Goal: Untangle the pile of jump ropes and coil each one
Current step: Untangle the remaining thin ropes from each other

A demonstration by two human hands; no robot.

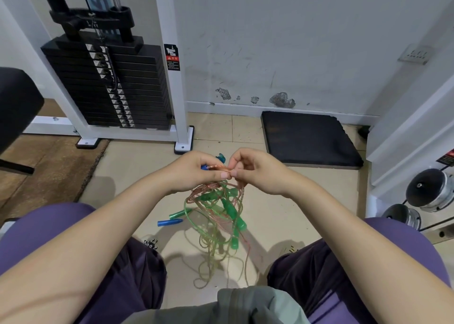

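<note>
Still knotted, mostly: tangle of jump ropes (216,215) hanging between the knees, top gathered at the hands, lower loops trailing to the floor tiles (137,176). Thin translucent cords, one green, one coppery pink, wound through each other in loose overlapping rings; several green handles (235,215) caught inside the bundle, pointing down. Left hand (194,171) curled round the upper bunch, a bit of blue handle (204,167) showing at its fingers. Right hand (255,171) pinching a pink strand just beside the left thumb, fingertips of both hands nearly touching. On the floor behind the hanging mass, a loose blue handle (169,223) and green handle (179,214) side by side, their cords hard to trace. Risks, as a judgement: pulling the pinched strand hard likely to cinch the loops tighter instead of freeing them; dangling handles apt to snag in a ring and lock it; slippery thin cord easy to lose from a two-finger pinch, dropping the bundle back into a heap. Farther out, weight stack (110,85) of a white-framed machine at left, dark foam mat (309,141) against the scuffed wall, chrome dumbbells (427,191) at right.
</note>
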